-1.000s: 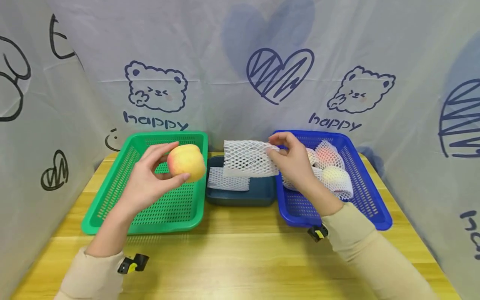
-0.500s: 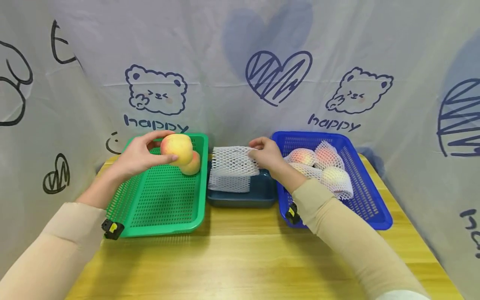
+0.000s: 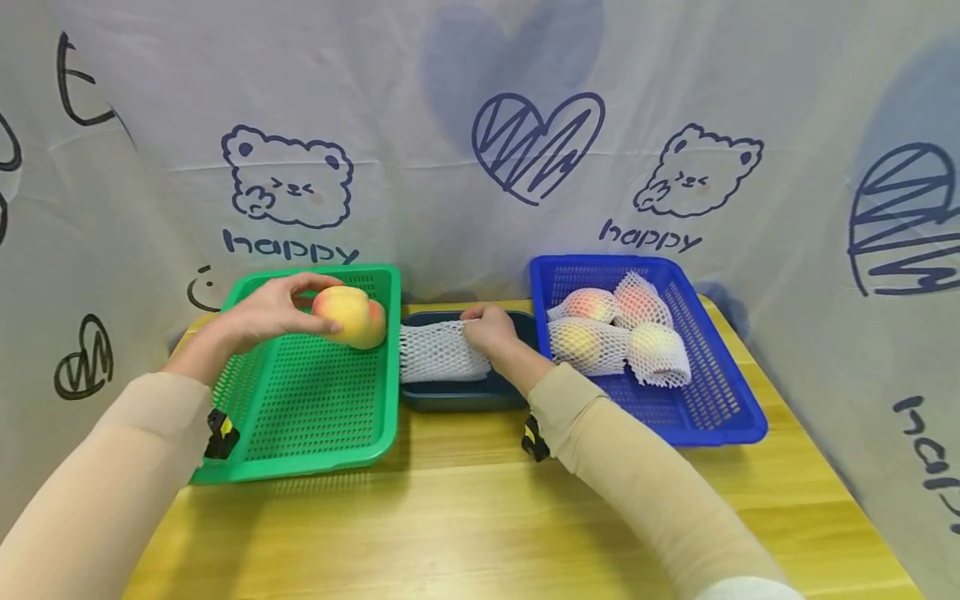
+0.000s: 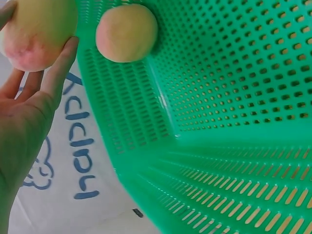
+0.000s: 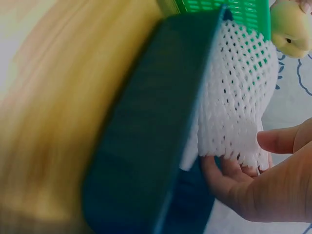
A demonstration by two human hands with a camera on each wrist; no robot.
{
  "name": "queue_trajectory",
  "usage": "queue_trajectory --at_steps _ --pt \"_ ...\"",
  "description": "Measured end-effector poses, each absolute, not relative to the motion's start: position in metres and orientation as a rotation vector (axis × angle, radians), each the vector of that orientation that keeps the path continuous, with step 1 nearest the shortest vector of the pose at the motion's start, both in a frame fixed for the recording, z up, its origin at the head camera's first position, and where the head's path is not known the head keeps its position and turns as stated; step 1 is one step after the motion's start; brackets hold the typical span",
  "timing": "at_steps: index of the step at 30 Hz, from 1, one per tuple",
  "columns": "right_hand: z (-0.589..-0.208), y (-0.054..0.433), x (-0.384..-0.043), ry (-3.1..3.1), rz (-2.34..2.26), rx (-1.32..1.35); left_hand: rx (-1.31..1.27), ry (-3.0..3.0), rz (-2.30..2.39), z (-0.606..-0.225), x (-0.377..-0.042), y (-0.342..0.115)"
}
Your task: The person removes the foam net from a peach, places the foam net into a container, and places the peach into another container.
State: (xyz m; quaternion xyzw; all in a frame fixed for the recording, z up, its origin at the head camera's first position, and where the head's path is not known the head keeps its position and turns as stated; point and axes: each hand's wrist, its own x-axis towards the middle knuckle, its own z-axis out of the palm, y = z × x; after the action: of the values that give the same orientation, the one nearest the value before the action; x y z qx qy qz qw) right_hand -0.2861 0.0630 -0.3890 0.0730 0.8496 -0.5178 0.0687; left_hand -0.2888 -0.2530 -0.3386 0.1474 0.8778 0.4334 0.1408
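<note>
Lowered since earlier: your right fingers [image 5: 278, 140], pinching a white foam-mesh sleeve [image 5: 239, 87], dark-blue plastic tray [image 3: 457, 400] below them. Your left fingers [image 4: 62, 63], curled wide, grip a round yellow-red peach [image 3: 341, 312]; slackening could drop it into the green plastic basket [image 3: 322, 408] beneath.

Green basket [image 3: 315, 408] and blue basket [image 3: 720, 392]: perforated plastic, slight sheen. Dark tray [image 3: 465, 401]: smooth, looks plastic. Foam net [image 3: 438, 354]: matt, rough mesh. Peach [image 3: 341, 312]: matt skin. Tabletop [image 3: 450, 517]: wood-grained, glossy. Curtain [image 3: 420, 217] hangs matt, creased cloth.
</note>
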Motion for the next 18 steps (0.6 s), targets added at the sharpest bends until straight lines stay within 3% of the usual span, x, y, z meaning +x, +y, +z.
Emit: queue_trajectory --at_steps 18 --pt "-0.417 0.064 -0.268 2.766 -1.285 0.033 0.382 2.277 1.133 -0.372 -0.303 -0.249"
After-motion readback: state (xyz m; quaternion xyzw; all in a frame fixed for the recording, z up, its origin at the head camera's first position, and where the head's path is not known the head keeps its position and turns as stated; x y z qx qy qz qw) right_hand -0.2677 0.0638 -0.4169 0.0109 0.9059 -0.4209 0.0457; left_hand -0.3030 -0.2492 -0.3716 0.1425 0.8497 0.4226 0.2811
